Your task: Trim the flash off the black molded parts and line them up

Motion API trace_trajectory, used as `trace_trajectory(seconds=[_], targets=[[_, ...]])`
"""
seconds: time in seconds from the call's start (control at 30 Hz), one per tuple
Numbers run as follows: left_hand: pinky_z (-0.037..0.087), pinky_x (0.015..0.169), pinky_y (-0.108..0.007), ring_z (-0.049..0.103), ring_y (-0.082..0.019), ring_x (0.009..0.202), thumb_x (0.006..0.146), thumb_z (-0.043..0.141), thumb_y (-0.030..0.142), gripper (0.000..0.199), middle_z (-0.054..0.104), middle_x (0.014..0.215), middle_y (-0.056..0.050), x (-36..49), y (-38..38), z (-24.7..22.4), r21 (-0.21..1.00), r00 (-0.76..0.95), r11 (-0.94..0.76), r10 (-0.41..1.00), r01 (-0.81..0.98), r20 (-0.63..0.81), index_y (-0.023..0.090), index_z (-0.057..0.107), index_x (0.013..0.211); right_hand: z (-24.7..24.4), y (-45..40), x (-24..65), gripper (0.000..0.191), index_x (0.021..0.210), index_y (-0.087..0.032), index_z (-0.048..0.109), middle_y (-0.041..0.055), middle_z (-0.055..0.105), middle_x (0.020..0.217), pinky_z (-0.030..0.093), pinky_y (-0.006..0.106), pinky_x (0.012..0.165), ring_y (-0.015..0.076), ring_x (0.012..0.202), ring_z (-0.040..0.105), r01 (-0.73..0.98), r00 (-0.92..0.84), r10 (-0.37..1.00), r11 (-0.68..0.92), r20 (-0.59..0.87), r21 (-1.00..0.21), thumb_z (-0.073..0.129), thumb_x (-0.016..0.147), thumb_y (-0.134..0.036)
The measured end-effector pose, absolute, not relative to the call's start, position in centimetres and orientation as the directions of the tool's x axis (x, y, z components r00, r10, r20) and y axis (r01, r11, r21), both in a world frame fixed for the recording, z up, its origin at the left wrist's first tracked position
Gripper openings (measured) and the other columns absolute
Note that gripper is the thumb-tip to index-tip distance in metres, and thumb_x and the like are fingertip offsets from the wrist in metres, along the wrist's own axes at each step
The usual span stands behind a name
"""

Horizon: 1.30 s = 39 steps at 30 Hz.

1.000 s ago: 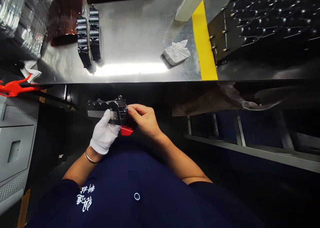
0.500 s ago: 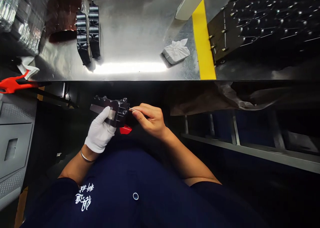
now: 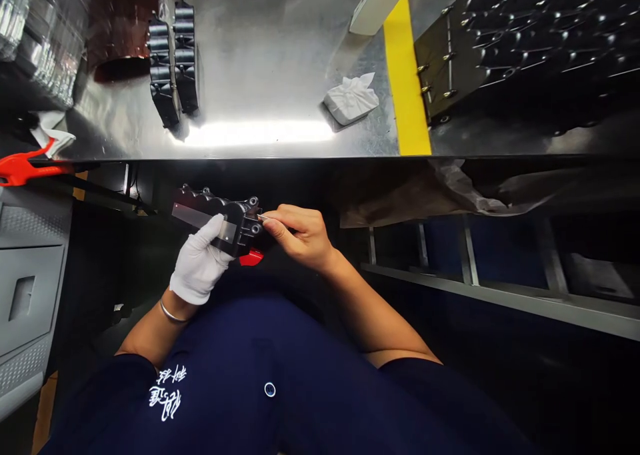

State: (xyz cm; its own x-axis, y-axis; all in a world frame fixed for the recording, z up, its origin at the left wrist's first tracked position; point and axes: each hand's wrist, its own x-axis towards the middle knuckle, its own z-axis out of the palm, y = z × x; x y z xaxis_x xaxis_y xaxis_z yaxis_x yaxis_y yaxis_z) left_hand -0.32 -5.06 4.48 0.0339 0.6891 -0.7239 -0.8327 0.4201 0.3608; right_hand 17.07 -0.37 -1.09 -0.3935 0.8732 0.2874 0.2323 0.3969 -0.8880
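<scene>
My left hand (image 3: 201,262), in a white glove, is wrapped round a black ribbed housing (image 3: 233,232) with screw bosses, thumb lying on its flat face. A pale see-through strip (image 3: 193,222) runs along that face. My bare right hand (image 3: 300,235) pinches a thin metal pick-like tool (image 3: 265,216) between thumb and fingers; its tip meets the right end of the housing. What the tip touches is too small to make out. A red object (image 3: 251,258) shows just below the housing.
On the steel bench (image 3: 270,62) stand two black housings (image 3: 173,62), a brown roll (image 3: 120,28), a folded white cloth (image 3: 351,100) and a white bottle (image 3: 380,2). Right of the yellow tape (image 3: 407,82) many black housings (image 3: 545,48) are stacked. A red-handled tool (image 3: 30,166) hangs at left.
The housing has turned slightly in my left hand, its left end moving a little up and left. My right hand stays at the housing's right end with the thin tool.
</scene>
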Motion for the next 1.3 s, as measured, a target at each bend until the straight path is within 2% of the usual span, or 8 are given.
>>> trace_trajectory(seconds=[0.23, 0.47, 0.67, 0.8, 0.87, 0.93, 1.1, 1.3], targets=[[0.059, 0.079, -0.017, 0.075, -0.013, 0.087, 0.099, 0.042, 0.014, 0.037, 0.078, 0.098, -0.007, -0.1, -5.1, 4.4, 0.360, 0.052, 0.450, 0.679, -0.817, -0.732, 0.014, 0.064, 0.128, -2.3, 0.0, 16.5, 0.040, 0.077, -0.021, 0.076, 0.0053, 0.068, 0.064, 0.043, 0.030, 0.054, 0.0134, 0.052, 0.052, 0.229, -0.299, 0.894, 0.407, 0.334, -0.884, 0.054, 0.090, -0.052], [0.061, 0.075, -0.016, 0.074, -0.013, 0.091, 0.100, 0.036, 0.014, 0.040, 0.078, 0.100, -0.006, -0.5, -4.7, 3.4, 0.337, 0.035, 0.418, 0.669, -0.843, -0.743, 0.015, 0.060, 0.132, -3.9, -0.5, 15.0, 0.041, 0.075, -0.018, 0.076, 0.0038, 0.062, 0.059, 0.041, 0.029, 0.053, 0.0129, 0.053, 0.052, 0.216, -0.194, 0.924, 0.368, 0.330, -0.904, 0.053, 0.092, -0.048], [0.060, 0.078, -0.016, 0.074, -0.011, 0.087, 0.099, 0.040, 0.013, 0.036, 0.078, 0.094, -0.003, -1.8, -5.1, 2.3, 0.410, -0.016, 0.415, 0.686, -0.812, -0.727, 0.018, 0.064, 0.125, -6.2, 0.2, 13.2, 0.052, 0.073, -0.019, 0.075, 0.0035, 0.064, 0.063, 0.043, 0.029, 0.058, 0.0134, 0.058, 0.055, 0.171, -0.107, 0.982, 0.169, 0.152, -0.971, 0.054, 0.085, -0.065], [0.057, 0.090, -0.019, 0.074, -0.013, 0.092, 0.093, 0.051, 0.012, 0.026, 0.078, 0.088, -0.001, -2.7, -6.5, 2.6, 0.447, -0.034, 0.435, 0.686, -0.781, -0.727, 0.021, 0.074, 0.102, -7.8, 1.4, 14.1, 0.067, 0.065, -0.016, 0.072, -0.0046, 0.041, 0.044, 0.033, 0.026, 0.049, 0.0083, 0.045, 0.037, 0.112, 0.109, 0.990, -0.105, -0.093, -0.988, 0.057, 0.070, -0.081], [0.058, 0.091, -0.022, 0.075, -0.015, 0.090, 0.086, 0.062, 0.014, 0.015, 0.078, 0.084, 0.000, -2.7, -6.8, 2.4, 0.509, -0.069, 0.404, 0.729, -0.760, -0.681, 0.020, 0.075, 0.090, -7.2, 1.0, 14.9, 0.067, 0.067, -0.015, 0.073, -0.0064, 0.035, 0.042, 0.029, 0.025, 0.047, 0.0069, 0.044, 0.031, 0.093, 0.038, 0.989, -0.146, -0.143, -0.985, 0.058, 0.070, -0.080], [0.060, 0.087, -0.024, 0.075, -0.016, 0.085, 0.079, 0.071, 0.015, 0.009, 0.077, 0.081, 0.000, -2.5, -6.7, 2.0, 0.603, -0.131, 0.362, 0.774, -0.711, -0.619, 0.018, 0.075, 0.086, -5.3, 0.0, 15.6, 0.059, 0.072, -0.016, 0.075, -0.0038, 0.044, 0.047, 0.033, 0.025, 0.049, 0.0083, 0.047, 0.038, 0.090, -0.125, 0.986, -0.097, -0.108, -0.991, 0.059, 0.076, -0.073], [0.054, 0.095, -0.024, 0.071, -0.018, 0.105, 0.069, 0.079, 0.012, 0.037, 0.078, 0.098, 0.001, -1.9, -5.9, 1.2, 0.850, -0.313, 0.216, 0.863, -0.481, -0.397, 0.025, 0.073, 0.103, 0.1, -1.8, 16.2, 0.049, 0.063, -0.017, 0.069, 0.0017, 0.057, 0.059, 0.040, 0.026, 0.054, 0.0111, 0.056, 0.050, 0.112, -0.380, 0.925, 0.061, 0.014, -0.992, 0.058, 0.085, -0.060], [0.047, 0.107, -0.027, 0.059, -0.020, 0.126, 0.069, 0.079, 0.007, 0.049, 0.075, 0.112, 0.001, -2.0, -6.2, 0.9, 0.912, -0.358, 0.145, 0.887, -0.383, -0.291, 0.030, 0.070, 0.112, 1.0, -1.5, 16.2, 0.054, 0.051, -0.017, 0.055, -0.0008, 0.047, 0.053, 0.035, 0.025, 0.049, 0.0081, 0.050, 0.039, 0.136, -0.437, 0.900, 0.076, 0.009, -0.988, 0.056, 0.087, -0.057]])
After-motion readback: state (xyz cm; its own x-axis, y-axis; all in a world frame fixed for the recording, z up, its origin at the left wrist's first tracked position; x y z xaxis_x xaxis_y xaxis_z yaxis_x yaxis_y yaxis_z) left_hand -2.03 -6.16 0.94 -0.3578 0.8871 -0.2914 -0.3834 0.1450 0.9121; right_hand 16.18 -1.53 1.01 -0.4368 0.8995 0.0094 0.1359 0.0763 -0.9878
